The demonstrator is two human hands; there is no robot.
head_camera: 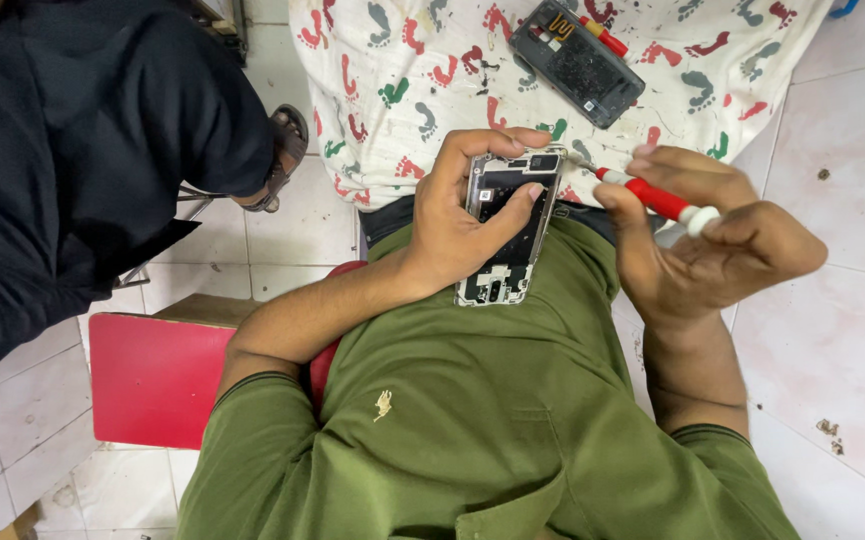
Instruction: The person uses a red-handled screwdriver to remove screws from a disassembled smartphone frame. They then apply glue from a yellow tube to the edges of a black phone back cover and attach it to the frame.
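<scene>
Phone (pixel 506 230), opened with its back off and its inner parts showing, sits at the centre of the frame, held upright against the green shirt (pixel 473 420) of the person wearing the camera. Left hand (pixel 463 225) is clamped around it from the left side, fingers curled over the top edge and the thumb lying across the open middle. Right hand (pixel 698 235), at centre right, is closed on a small screwdriver (pixel 653 197) with a red handle and a white cap; the metal tip points left and meets the phone's upper right corner, near the camera block.

Above the hands, at the top of the frame, a white cloth (pixel 413 90) printed with red, green and grey footprints is spread out. On it, at upper centre right, lies a dark phone back cover (pixel 578 62), tilted, with a second red-handled tool (pixel 605 38) just beside its upper edge.

A red stool seat (pixel 153 375) shows at lower left. Another person in dark clothing (pixel 63 160) fills the upper left, with a sandalled foot (pixel 283 160) on the pale tiled floor (pixel 833 340).
</scene>
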